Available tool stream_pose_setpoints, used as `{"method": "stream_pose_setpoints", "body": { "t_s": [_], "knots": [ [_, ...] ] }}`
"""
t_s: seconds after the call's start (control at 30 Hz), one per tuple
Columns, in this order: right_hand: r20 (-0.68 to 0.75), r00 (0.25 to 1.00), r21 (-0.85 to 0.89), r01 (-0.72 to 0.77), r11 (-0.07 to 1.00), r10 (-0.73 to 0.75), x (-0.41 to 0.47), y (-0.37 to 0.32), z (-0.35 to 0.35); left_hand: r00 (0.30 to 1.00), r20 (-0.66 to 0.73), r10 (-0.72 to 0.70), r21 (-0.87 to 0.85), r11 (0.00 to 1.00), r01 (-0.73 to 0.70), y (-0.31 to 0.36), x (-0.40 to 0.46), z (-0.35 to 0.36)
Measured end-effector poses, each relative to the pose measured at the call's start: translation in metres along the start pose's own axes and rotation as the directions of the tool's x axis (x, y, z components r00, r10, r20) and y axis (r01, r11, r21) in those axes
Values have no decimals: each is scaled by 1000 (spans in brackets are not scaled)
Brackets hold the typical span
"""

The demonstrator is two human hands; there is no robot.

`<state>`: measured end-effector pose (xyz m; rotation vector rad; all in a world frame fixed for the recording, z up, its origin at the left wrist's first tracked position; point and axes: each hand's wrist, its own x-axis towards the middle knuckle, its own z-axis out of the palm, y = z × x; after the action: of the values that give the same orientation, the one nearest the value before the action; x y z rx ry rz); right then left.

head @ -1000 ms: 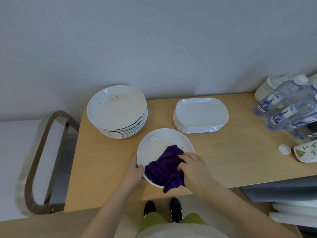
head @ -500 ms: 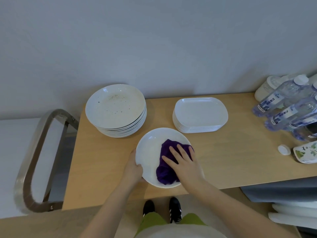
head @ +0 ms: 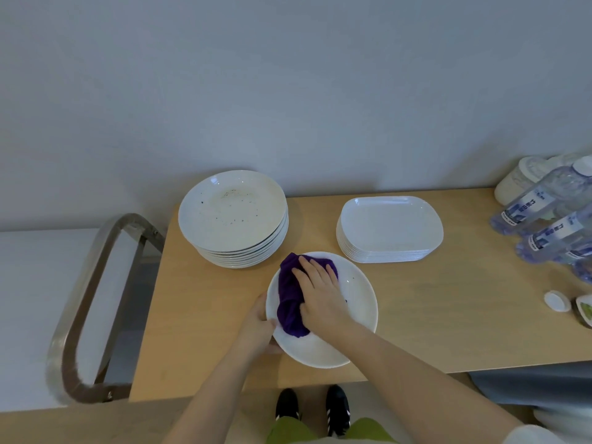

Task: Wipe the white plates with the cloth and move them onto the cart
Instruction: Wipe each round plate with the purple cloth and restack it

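Note:
A round white plate (head: 355, 312) lies on the wooden table (head: 448, 309) in front of me. A purple cloth (head: 288, 302) is spread over the plate's left half. My right hand (head: 320, 293) presses flat on the cloth with straight fingers pointing toward the far left rim. My left hand (head: 259, 325) grips the plate's near left rim. Behind it stands a stack of round white plates (head: 234, 216), the top one speckled with crumbs. A stack of rectangular white plates (head: 389, 229) stands to the right of that.
A metal cart handle (head: 93, 302) with grey shelves stands left of the table. Several water bottles (head: 544, 219), a white cap (head: 556, 301) and a small dish (head: 586, 310) crowd the table's right end. My black shoes (head: 314, 408) show below the front edge.
My right hand has swept the cloth from the plate's near side up to its far left rim, fingers now flatter. My left hand keeps its hold on the rim.

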<state>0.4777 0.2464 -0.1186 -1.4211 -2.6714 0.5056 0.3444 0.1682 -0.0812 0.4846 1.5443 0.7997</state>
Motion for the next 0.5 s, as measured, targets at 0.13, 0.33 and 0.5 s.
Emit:
{"method": "stream_pose_setpoints", "body": {
  "t_s": [0.13,0.33,0.5],
  "knots": [
    [18,988,8,155,988,-156,-8,0,2,987,147,-65,-27,997,70,2,1,-15],
    [117,937,-218,348,912,-329,-9,15,-2,996,92,-8,0,1000,8,3,2,-9],
    [172,984,-442,110,890,-36,-15,28,-24,999,33,8,46,999,-9,5,2,-2]
  ]
}}
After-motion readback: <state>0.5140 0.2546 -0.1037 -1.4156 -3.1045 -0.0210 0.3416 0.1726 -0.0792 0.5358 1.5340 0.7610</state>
